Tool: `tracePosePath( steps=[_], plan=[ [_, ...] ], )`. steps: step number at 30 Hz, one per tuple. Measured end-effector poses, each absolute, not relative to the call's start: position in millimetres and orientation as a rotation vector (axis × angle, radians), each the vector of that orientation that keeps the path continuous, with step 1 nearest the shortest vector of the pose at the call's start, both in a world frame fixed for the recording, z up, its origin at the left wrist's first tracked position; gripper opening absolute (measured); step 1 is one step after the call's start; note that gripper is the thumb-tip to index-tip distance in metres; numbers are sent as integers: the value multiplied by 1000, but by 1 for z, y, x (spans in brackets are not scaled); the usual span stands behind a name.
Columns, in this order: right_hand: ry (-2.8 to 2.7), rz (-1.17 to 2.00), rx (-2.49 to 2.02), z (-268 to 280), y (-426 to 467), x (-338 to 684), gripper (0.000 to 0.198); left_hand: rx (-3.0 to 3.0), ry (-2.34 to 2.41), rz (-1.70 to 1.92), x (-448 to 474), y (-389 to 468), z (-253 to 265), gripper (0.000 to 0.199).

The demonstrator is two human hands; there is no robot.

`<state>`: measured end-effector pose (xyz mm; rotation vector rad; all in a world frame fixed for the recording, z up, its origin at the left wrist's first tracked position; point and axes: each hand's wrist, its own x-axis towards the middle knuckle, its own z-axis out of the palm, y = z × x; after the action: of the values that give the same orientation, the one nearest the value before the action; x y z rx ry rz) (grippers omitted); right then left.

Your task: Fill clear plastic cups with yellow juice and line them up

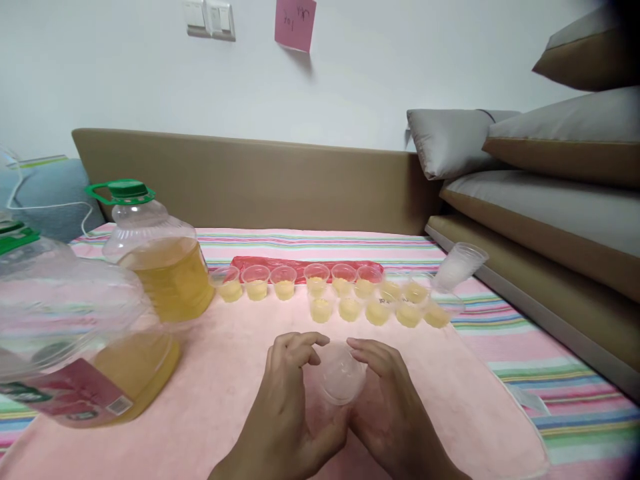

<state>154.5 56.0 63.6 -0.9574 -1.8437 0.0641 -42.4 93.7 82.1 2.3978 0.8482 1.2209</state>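
Observation:
In front of me my left hand (293, 393) and my right hand (393, 393) curl around a clear plastic cup (343, 377), one from each side. Fingers bend over its far edge, while the thumbs come together at its near side. Whether it is a single cup or several nested ones, I cannot tell. Beyond my hands stand rows of small clear cups (350, 308) with pale yellow liquid in the bottom. Behind them lies a flat red plastic bag (295, 265).
Two large green-capped jugs of yellow liquid, a nearer jug (95, 393) and a farther jug (170, 273), stand on the left. A leaning cup stack (459, 265) is at the right. Grey-brown cushions (555, 193) pile up beyond it. A pink mat (225, 387) covers the striped sheet.

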Motion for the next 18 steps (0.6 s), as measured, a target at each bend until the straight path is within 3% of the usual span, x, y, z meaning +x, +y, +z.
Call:
tracePosePath(
  steps=[8,14,18],
  plan=[
    [-1820,104,-981,61,56,157,46,2382,865,1313,-41,93,82,67],
    [-1762,11,-1100,58,61,176,37,1923,901,1490,-54,103,88,46],
    [-1636,-159,-1212,71,61,200,42,1651,874,1662,-67,114,95,39]
  ],
)
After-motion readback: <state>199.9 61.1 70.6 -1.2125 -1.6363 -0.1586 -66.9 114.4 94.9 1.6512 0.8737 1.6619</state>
